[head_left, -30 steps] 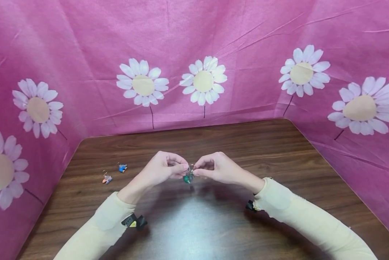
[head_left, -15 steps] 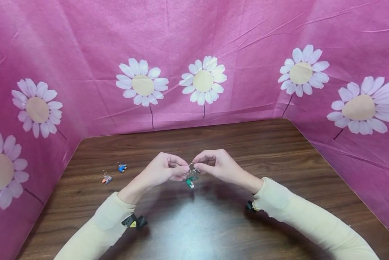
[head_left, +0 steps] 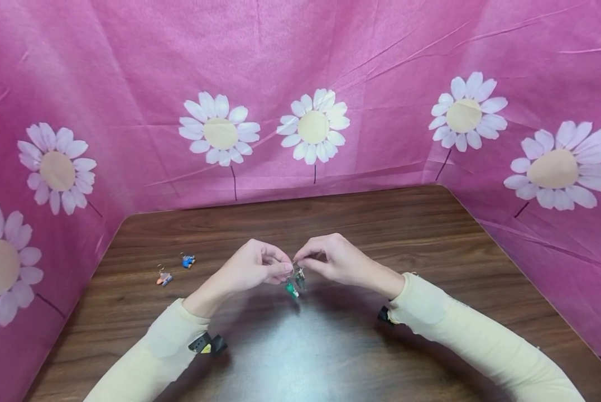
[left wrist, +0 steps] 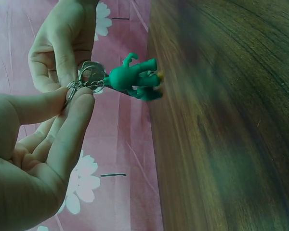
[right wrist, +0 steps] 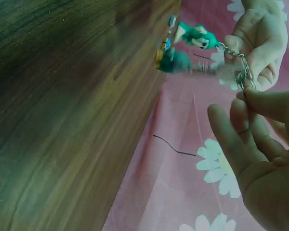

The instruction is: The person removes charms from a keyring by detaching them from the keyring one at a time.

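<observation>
A small green figure keychain (left wrist: 127,77) hangs from metal rings (right wrist: 245,72) between my two hands, above the table. My left hand (head_left: 255,265) pinches the rings between thumb and forefinger. Opposite it, my right hand (head_left: 332,259) pinches the rings' other side with thumb and forefinger, the remaining fingers apart in the right wrist view. Beside the green figure dangles a second, darker charm (head_left: 300,279); in the right wrist view it is blurred and looks green with a bit of yellow. How the rings are linked is too small to tell.
Left of my left hand, two more keychains lie on the wooden table (head_left: 410,223): an orange and grey one (head_left: 164,277) and a blue one (head_left: 188,261). A pink cloth (head_left: 380,139) with white daisies stands round the table's far and side edges.
Both hands have come down slightly, and the charms hang lower. The right fingertips have shifted on the rings, and the two charms have swung and turned. The keychains on the table stay put.
</observation>
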`<control>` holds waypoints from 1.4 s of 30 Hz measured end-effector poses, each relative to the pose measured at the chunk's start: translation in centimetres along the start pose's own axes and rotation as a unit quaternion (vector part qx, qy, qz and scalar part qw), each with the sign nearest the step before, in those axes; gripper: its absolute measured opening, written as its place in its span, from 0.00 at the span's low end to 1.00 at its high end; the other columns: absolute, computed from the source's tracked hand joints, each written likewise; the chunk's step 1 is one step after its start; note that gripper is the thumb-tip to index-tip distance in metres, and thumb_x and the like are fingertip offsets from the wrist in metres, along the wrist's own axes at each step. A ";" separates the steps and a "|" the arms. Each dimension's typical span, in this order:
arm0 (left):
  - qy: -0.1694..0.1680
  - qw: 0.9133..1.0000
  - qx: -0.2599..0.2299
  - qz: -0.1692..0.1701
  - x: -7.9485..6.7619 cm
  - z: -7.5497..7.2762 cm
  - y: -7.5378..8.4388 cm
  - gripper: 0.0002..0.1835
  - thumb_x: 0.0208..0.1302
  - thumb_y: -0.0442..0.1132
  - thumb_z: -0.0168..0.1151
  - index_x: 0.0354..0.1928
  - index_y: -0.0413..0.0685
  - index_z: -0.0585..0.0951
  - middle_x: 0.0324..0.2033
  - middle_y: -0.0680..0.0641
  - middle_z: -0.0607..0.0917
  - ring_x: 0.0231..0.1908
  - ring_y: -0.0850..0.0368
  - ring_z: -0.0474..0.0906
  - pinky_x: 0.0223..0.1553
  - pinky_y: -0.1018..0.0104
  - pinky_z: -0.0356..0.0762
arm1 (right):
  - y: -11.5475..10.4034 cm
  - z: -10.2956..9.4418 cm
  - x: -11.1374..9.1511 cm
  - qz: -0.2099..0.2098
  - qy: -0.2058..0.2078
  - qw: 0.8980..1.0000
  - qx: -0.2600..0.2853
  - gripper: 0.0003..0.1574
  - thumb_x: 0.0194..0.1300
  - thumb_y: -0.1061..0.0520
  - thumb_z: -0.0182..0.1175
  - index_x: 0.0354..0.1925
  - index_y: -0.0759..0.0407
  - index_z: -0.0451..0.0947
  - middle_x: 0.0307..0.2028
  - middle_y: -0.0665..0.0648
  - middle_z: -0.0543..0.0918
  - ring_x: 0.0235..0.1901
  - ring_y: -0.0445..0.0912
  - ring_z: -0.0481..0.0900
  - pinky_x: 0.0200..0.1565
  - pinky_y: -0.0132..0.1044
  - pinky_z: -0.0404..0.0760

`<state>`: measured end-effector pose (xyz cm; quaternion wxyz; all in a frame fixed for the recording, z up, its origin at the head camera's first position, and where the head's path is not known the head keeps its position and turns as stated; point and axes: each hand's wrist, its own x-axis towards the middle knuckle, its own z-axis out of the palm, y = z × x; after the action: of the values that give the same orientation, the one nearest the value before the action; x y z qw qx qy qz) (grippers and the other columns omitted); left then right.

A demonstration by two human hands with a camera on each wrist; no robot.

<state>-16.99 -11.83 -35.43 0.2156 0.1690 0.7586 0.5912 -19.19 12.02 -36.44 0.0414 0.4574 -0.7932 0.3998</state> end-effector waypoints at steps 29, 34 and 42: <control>0.042 0.998 -0.038 0.005 0.1 0.2 0.2 0.09 0.68 0.32 0.66 0.44 0.30 0.85 0.35 0.37 0.88 0.36 0.51 0.87 0.47 0.46 0.84 | 0.8 1.0 -1.1 0.121 0.037 0.973 0.194 0.04 0.69 0.62 0.66 0.42 0.59 0.85 0.35 0.56 0.88 0.30 0.58 0.86 0.33 0.55 0.86; 0.021 0.999 -0.045 -0.005 0.2 0.4 0.4 0.09 0.68 0.32 0.66 0.44 0.29 0.85 0.38 0.33 0.88 0.36 0.50 0.88 0.46 0.46 0.84 | 0.6 0.9 -1.0 0.113 0.065 0.970 0.207 0.05 0.68 0.64 0.66 0.42 0.61 0.86 0.35 0.54 0.89 0.33 0.55 0.88 0.37 0.49 0.88; 0.008 1.000 -0.015 0.011 0.2 0.4 0.4 0.08 0.67 0.30 0.66 0.42 0.29 0.85 0.35 0.38 0.89 0.37 0.49 0.88 0.45 0.44 0.84 | 0.2 0.0 -0.5 0.050 0.028 0.995 0.075 0.04 0.66 0.60 0.70 0.40 0.54 0.89 0.34 0.47 0.89 0.34 0.42 0.86 0.35 0.41 0.86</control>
<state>-16.94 -11.30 -35.16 0.2054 0.1688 0.7498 0.6059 -19.06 12.42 -36.79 0.0093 0.4075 -0.7812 0.4729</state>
